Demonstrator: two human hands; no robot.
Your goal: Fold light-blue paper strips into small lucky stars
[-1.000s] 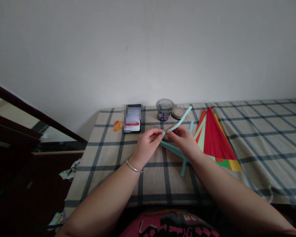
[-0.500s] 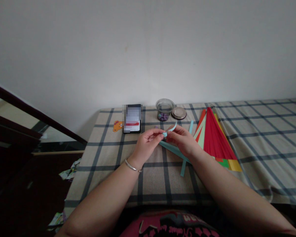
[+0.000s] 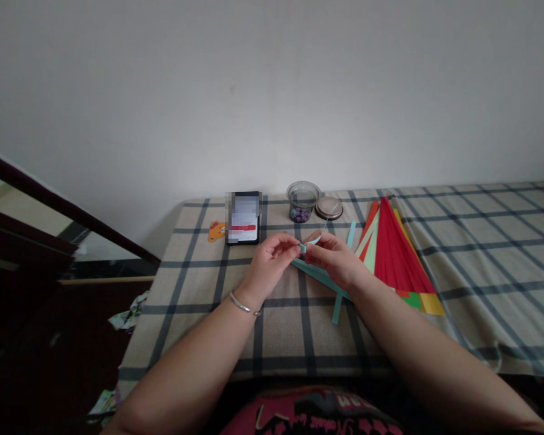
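Between my two hands is a light blue paper strip (image 3: 315, 240), folded small at one end, with its loose tail rising to the upper right. My left hand (image 3: 274, 257) pinches the folded end from the left. The fingers of my right hand (image 3: 335, 257) close on the same strip from the right. Under and beside my right hand lie more light blue paper strips (image 3: 320, 275) on the checked cloth. To the right is a fan of coloured paper strips (image 3: 399, 254), mostly red, with green, orange and yellow ones.
Behind my hands stands a clear jar (image 3: 303, 202) with small purple and blue pieces, its round lid (image 3: 329, 208) beside it. A phone (image 3: 245, 217) leans upright at the left near an orange bear cutout (image 3: 216, 231). The checked tablecloth (image 3: 199, 326) reaches the wall.
The strip's loose tail has swung to the right and now extends farther up over the lid. My fingers have shifted slightly around the fold; both hands stay in nearly the same place.
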